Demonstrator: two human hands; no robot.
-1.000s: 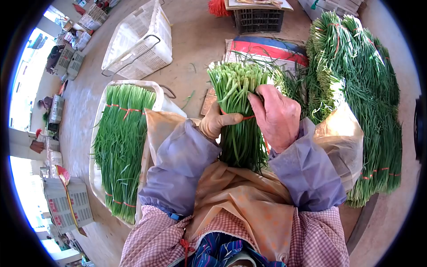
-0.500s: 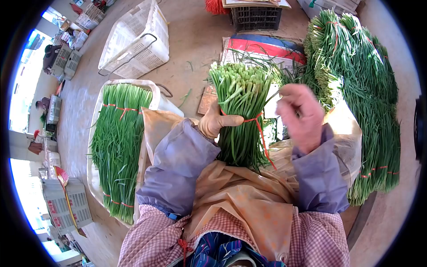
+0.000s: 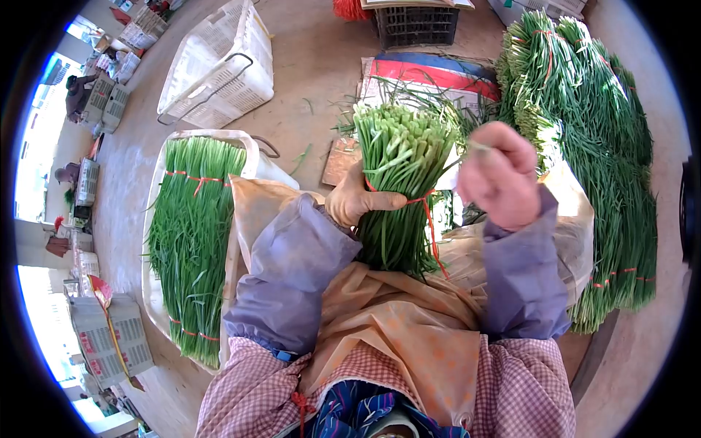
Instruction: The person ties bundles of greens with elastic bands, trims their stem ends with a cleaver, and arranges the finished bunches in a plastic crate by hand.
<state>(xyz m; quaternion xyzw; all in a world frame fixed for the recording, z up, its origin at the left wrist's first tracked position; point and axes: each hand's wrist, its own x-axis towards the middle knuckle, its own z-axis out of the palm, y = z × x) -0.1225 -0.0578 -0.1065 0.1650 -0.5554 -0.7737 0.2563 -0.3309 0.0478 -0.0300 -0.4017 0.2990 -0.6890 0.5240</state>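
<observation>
At the far left, a light-grey slatted plastic crate with red markings point(image 3: 113, 339) stands on the floor, with a red-and-gold strip point(image 3: 107, 312) lying against it. To its right, a white plastic tub point(image 3: 252, 150) holds long green stalks tied with red bands point(image 3: 191, 241), and beyond the tub sits a tall white slatted basket with a dark wire handle point(image 3: 232, 80). The left hand point(image 3: 358, 198) is clamped around the thick upright bunch of green leafy stalks with pale cut ends point(image 3: 405, 146), its thumb lying across the front beside a thin red tie point(image 3: 431, 219) whose loose end hangs down. The bunch is in front of the body, just above the tan apron point(image 3: 401, 321). Behind it lie a blue, red and white sheet point(image 3: 431, 77) strewn with green scraps and, farther off, a black plastic crate point(image 3: 416, 28). The right hand point(image 3: 504, 175), blurred, is just right of the bunch, its fingertips drawn together on a thin green strand point(image 3: 478, 146). At the far right lies a large heap of red-banded green bundles point(image 3: 606, 168).
</observation>
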